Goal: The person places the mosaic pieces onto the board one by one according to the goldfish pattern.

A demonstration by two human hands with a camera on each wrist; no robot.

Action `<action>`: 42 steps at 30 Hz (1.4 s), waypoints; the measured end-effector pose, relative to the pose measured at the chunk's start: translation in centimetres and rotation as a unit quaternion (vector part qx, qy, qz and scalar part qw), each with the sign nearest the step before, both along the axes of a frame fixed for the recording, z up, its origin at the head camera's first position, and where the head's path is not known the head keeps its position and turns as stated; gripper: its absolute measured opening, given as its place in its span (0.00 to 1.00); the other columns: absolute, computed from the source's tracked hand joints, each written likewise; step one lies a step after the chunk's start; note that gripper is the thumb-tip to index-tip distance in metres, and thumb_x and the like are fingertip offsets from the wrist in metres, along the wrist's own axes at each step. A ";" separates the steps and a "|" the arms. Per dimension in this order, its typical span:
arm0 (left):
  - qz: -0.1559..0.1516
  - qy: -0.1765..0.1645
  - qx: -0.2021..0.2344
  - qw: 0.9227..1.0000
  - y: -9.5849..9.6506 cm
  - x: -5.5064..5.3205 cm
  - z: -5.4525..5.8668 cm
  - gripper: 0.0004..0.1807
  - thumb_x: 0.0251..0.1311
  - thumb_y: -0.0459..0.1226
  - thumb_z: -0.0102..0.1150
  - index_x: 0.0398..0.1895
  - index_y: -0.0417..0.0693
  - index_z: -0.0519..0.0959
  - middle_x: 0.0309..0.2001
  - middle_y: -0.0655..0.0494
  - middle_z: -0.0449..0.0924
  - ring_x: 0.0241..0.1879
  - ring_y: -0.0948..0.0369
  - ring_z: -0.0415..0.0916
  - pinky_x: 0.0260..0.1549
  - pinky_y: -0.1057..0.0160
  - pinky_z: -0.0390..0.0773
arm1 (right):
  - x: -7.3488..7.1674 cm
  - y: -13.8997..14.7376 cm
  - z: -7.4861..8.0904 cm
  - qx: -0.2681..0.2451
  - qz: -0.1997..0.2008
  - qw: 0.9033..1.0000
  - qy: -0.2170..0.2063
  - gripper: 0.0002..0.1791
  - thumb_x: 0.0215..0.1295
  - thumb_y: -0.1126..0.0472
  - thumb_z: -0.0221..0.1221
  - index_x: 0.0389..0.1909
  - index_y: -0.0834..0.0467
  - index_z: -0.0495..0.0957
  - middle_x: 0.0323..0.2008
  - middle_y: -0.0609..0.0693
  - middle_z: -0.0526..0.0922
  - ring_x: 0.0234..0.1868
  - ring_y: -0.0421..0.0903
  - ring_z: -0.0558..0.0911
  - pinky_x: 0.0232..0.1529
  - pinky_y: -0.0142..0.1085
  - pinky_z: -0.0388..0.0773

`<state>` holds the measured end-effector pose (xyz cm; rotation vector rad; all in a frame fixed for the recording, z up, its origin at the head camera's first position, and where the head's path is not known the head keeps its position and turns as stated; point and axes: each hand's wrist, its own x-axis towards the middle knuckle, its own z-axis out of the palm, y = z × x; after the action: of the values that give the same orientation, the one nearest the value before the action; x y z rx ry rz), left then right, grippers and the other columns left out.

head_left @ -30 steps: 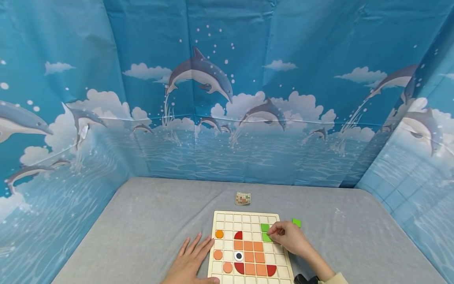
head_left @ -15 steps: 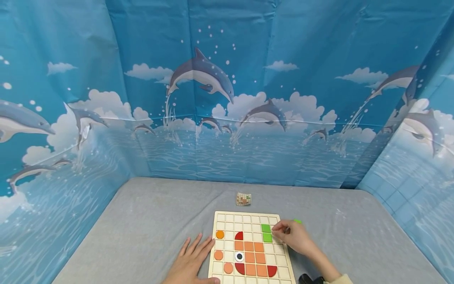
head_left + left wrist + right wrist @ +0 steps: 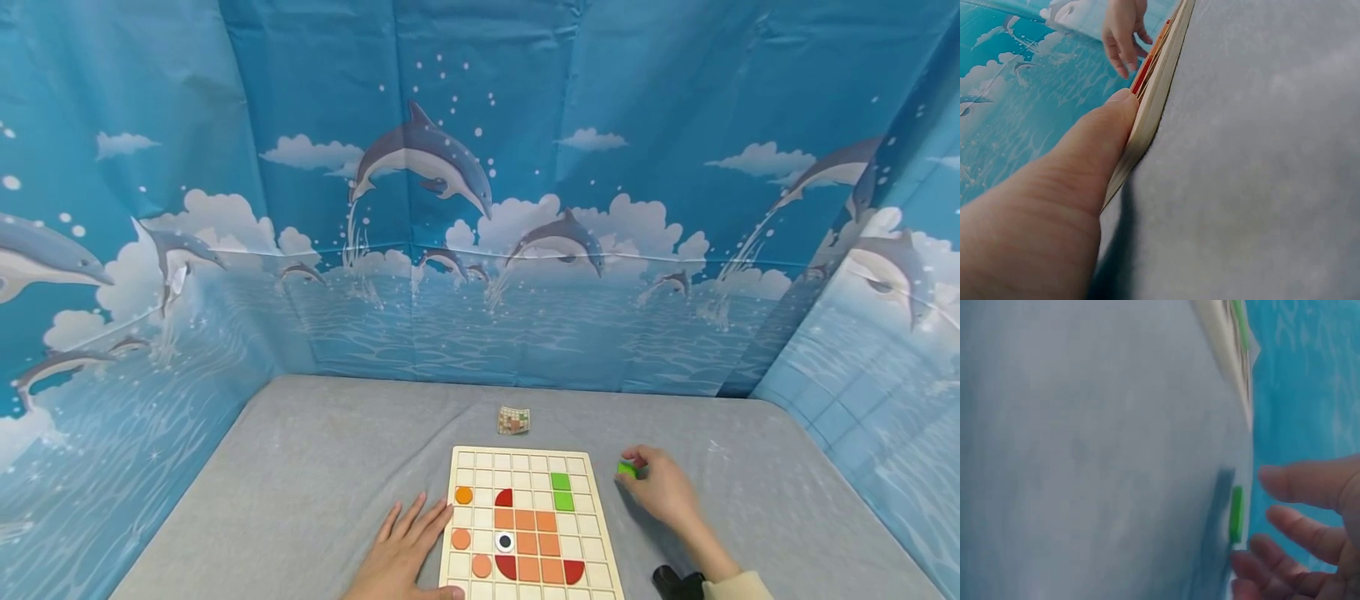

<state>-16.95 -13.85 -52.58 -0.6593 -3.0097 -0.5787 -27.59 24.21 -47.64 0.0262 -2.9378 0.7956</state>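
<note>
A pale wooden grid board (image 3: 522, 479) lies on the grey cloth, bearing orange squares and discs, dark red quarter-circles, a white-and-black eye disc and two green square tiles (image 3: 562, 501). My left hand (image 3: 402, 550) rests with spread fingers at the board's left side; in the left wrist view its thumb (image 3: 1100, 134) touches the board's edge (image 3: 1154, 106). Right of the board, my right hand (image 3: 663, 490) hovers around a loose green tile (image 3: 627, 470). In the right wrist view that green tile (image 3: 1236, 514) lies on the cloth, with the thumb and fingers apart from it.
Beyond the board lies a small patterned card (image 3: 513, 420). The grey cloth (image 3: 360, 442) covers the table. A blue dolphin-print curtain (image 3: 480, 325) encloses its back and sides. A black strap-like object (image 3: 677, 582) sits at the right wrist.
My right hand has left the green tiles on the board and moved right to the loose green tile. My left hand has stayed in place.
</note>
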 end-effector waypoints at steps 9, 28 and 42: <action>-0.001 0.005 -0.005 1.000 0.0 0.0 0.1 0.53 0.49 0.75 0.44 0.73 0.54 0.57 0.71 0.58 0.56 0.70 0.49 0.48 0.63 0.40 0.48 | 0.0 0.7 -0.4 0.021 -0.002 0.999 -0.024 0.15 0.52 0.62 0.68 0.38 0.67 0.81 0.33 0.57 0.75 0.37 0.54 0.77 0.38 0.52 0.73; -0.003 0.010 0.000 1.000 -0.1 0.0 0.1 0.52 0.50 0.74 0.45 0.74 0.55 0.56 0.71 0.58 0.56 0.70 0.49 0.48 0.63 0.41 0.48 | 1.8 -0.2 0.6 0.018 0.028 0.998 -0.052 0.11 0.48 0.63 0.70 0.30 0.56 0.77 0.24 0.46 0.74 0.25 0.45 0.71 0.25 0.41 0.68; -0.001 0.004 -0.001 1.000 0.0 0.0 0.1 0.53 0.49 0.74 0.45 0.74 0.54 0.57 0.71 0.58 0.56 0.70 0.49 0.48 0.63 0.41 0.48 | 2.4 -0.3 0.7 -0.001 0.044 0.999 -0.033 0.11 0.52 0.63 0.69 0.28 0.55 0.75 0.23 0.44 0.73 0.23 0.42 0.70 0.23 0.38 0.66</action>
<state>-16.96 -13.85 -52.50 -0.6624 -3.0021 -0.5726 -25.15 23.91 -46.98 0.1315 -3.0165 0.8254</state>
